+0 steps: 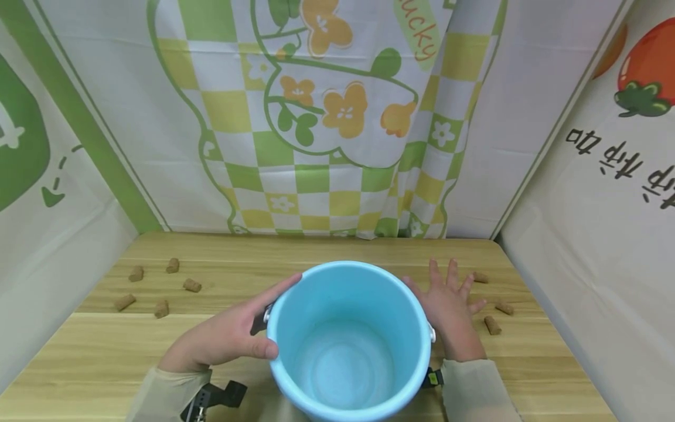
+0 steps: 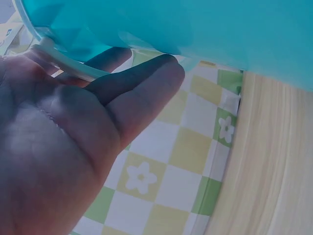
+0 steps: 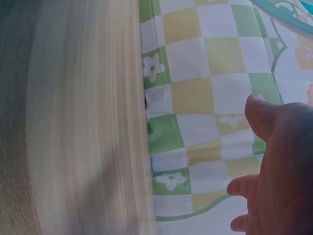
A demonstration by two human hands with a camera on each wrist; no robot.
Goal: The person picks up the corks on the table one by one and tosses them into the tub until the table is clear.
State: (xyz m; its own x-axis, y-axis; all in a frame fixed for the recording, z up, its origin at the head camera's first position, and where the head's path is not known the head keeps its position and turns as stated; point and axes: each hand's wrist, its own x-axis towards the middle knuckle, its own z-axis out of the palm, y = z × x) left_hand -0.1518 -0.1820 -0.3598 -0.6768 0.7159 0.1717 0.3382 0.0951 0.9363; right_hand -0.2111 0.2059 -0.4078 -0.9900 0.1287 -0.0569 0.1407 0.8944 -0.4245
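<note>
A light blue bucket (image 1: 348, 275) with a round mouth stands at the front middle, its inside showing only its bare bottom. At its left side my left hand (image 1: 227, 334) is spread, with the thumb tip touching the rim and the index finger reaching along the rim farther back. In the left wrist view, the fingers (image 2: 146, 98) of that hand are fairly straight beside the bucket wall (image 2: 220, 34), near a pale curved handle (image 2: 73, 67). My right hand (image 1: 448, 305) is spread beside the bucket's right side, fingers pointing away and holding nothing; whether it touches the wall is unclear.
Several corks lie on the wooden table (image 1: 105, 357) at the left, one of them a cork (image 1: 192, 285) nearest the bucket. Three more, including a cork (image 1: 493, 325), lie right of my right hand. A checked curtain (image 1: 327, 193) hangs along the back edge.
</note>
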